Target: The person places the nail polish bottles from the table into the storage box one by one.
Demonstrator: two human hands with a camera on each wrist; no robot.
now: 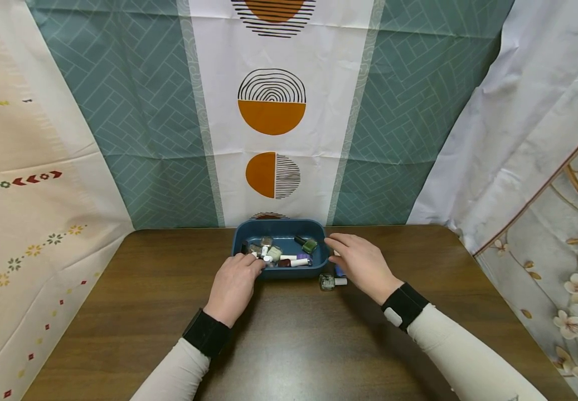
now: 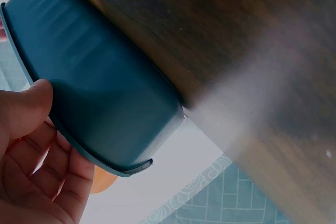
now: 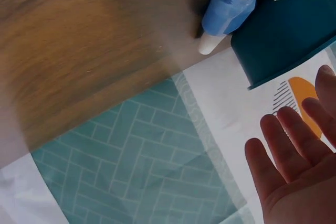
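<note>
A dark blue plastic bin (image 1: 278,273) holds several nail polish bottles, among them a dark green bottle (image 1: 310,245) and a white-capped one (image 1: 299,262). My left hand (image 1: 236,284) grips the bin's front left rim, with the thumb on the outer wall and the fingers over the edge in the left wrist view. My right hand (image 1: 361,263) hovers by the bin's right end, its fingers loosely extended and nothing held. Below it lie a clear glittery bottle (image 1: 326,282) and a blue bottle (image 3: 226,14), both with pale caps; the hand partly hides the blue one in the head view.
The bin stands at the back of a brown wooden table (image 1: 289,345), close to a patterned cloth (image 1: 273,184) hanging behind. More fabric hangs at the left (image 1: 28,223) and a floral cloth (image 1: 559,278) at the right.
</note>
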